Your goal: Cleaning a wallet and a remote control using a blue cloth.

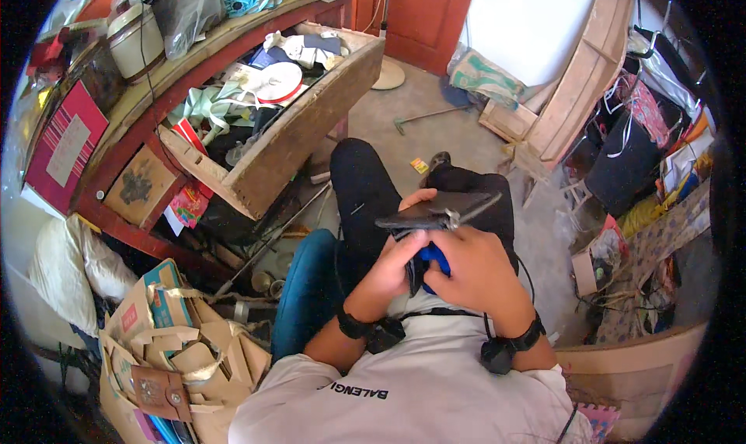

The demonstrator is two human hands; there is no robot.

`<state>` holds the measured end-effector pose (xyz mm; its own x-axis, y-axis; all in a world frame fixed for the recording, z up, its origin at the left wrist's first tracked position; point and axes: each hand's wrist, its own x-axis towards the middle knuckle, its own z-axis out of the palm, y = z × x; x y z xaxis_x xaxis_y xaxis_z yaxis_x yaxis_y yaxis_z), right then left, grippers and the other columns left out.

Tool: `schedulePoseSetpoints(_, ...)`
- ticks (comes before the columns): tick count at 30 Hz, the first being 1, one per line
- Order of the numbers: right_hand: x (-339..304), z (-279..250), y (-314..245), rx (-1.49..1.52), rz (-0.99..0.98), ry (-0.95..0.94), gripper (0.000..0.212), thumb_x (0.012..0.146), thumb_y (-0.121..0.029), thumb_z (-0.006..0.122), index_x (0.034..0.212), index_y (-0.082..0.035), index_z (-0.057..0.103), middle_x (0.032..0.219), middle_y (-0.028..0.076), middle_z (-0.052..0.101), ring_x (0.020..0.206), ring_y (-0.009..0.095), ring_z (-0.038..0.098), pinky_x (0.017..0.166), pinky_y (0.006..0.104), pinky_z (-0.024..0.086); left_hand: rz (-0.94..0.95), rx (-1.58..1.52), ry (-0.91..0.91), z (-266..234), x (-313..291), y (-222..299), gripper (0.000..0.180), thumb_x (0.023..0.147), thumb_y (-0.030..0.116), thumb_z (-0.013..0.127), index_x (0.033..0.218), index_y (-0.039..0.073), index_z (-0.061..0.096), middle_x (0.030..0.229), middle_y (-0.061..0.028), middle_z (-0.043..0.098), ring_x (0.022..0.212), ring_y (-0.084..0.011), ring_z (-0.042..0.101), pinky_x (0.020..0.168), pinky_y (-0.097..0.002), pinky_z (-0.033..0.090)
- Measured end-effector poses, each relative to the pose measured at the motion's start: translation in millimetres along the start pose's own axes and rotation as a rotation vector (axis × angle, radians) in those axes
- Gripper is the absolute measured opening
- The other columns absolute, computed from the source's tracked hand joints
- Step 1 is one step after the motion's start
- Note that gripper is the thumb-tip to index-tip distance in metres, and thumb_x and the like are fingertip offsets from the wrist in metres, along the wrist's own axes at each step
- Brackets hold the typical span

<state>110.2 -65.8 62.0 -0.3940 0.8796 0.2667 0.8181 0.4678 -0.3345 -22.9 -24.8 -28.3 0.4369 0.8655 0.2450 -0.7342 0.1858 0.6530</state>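
Step in hand, apparently: handling a dark flat case (432, 211), just off view centre toward 3 o'clock. The left hand (391, 263) and right hand (480, 267) have fingers closed on it. Next move probably calls for steady two-handed support.

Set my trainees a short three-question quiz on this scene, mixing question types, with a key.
1. True or false: the rough brown wooden drawer is fully shut.
2. The brown leather-look wallet lies on:
A) the red wooden door
B) the torn tan cardboard
C) the round blue seat
3. Which hands are on the dark, flat, thin item?

Key: 1. False; it is pulled open. 2. B. 3. Both, the left hand and right hand.
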Motion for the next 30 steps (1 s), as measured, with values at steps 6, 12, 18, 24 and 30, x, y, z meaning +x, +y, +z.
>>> schedulePoseSetpoints(6, -4, -11, 7, 0.142, 0.048, -0.075, 0.031, 0.073, -0.017, 0.065, 0.101, -0.009, 0.056, 0.089, 0.016, 0.064, 0.078, 0.037, 0.064, 0.067, 0.0454, 0.052, 0.018, -0.092, 0.003, 3, 4, 3, 0.077, 0.088, 0.043, 0.061, 0.146, 0.002, 0.032, 0.131, -0.0161, 0.056, 0.122, -0.0256, 0.053, 0.107, -0.0371, 0.04)
schedulePoseSetpoints(12, -2, 5, 13, 0.275, 0.008, -0.078, 0.032, 0.073, -0.015, 0.065, 0.102, -0.007, 0.054, 0.087, 0.017, 0.063, 0.077, 0.04, 0.063, 0.066, 0.0459, 0.05, 0.01, 0.12, 0.001, -9, 4, -2, 0.083, 0.085, 0.046, 0.064, 0.147, 0.001, 0.031, 0.124, -0.0131, 0.058, 0.115, -0.0227, 0.056, 0.102, -0.0326, 0.041)
schedulePoseSetpoints(18, 2, 3, 4, 0.516, 0.08, -0.05, 0.03, 0.072, -0.013, 0.065, 0.099, -0.007, 0.052, 0.083, 0.02, 0.061, 0.076, 0.042, 0.061, 0.065, 0.0467, 0.049, 0.047, 0.105, -0.042, -5, 6, 3, 0.089, 0.082, 0.05, 0.061, 0.147, -0.002, 0.03, 0.093, -0.0039, 0.059, 0.104, -0.0198, 0.057, 0.098, -0.0313, 0.04)
schedulePoseSetpoints(24, 3, 5, 1, 0.257, 0.068, -0.01, 0.026, 0.071, -0.007, 0.062, 0.095, -0.008, 0.052, 0.088, 0.017, 0.064, 0.08, 0.04, 0.062, 0.068, 0.0424, 0.05, 0.114, -0.216, -0.125, -9, 12, 2, 0.074, 0.09, 0.044, 0.053, 0.146, 0.002, 0.03, 0.133, -0.0224, 0.052, 0.123, -0.03, 0.052, 0.11, -0.0398, 0.036)
schedulePoseSetpoints(30, -5, 2, 15, 0.068, 0.144, 0.133, 0.026, 0.074, -0.014, 0.065, 0.096, -0.009, 0.052, 0.085, 0.014, 0.062, 0.078, 0.039, 0.062, 0.066, 0.0484, 0.049, 0.027, -0.318, -0.053, 0, 15, 0, 0.077, 0.085, 0.042, 0.056, 0.145, 0.002, 0.03, 0.136, -0.0205, 0.05, 0.127, -0.0302, 0.05, 0.112, -0.0406, 0.034)
